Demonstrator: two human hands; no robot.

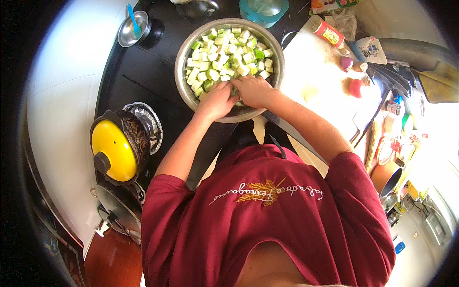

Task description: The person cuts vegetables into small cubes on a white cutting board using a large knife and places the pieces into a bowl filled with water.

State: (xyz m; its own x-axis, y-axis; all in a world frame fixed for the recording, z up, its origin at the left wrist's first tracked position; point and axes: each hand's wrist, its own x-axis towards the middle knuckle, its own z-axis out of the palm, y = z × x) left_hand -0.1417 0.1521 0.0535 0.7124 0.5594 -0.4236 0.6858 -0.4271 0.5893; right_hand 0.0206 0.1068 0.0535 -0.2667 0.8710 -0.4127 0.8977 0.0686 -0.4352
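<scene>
A wide steel bowl [181, 79] holds many chunks of pale green, white-fleshed chopped vegetable [224, 55], some edged with darker green skin. Both hands reach into its near side. My left hand [217, 100] is closed, fingers bent and thumb toward the middle; what lies in it is hidden. Beside it, touching or nearly so, my right hand [253, 91] has its fingers pressed together and pointing down among the chunks. Its fingertips are out of sight, and I cannot make out what they hold.
To the right lies a white cutting board [306, 71] with a purple onion piece [346, 62] and a red-labelled container [329, 34]. On the left are a pot with a yellow lid [112, 148] and a small metal bowl [126, 36] with a blue utensil. A teal-rimmed container [264, 19] stands behind.
</scene>
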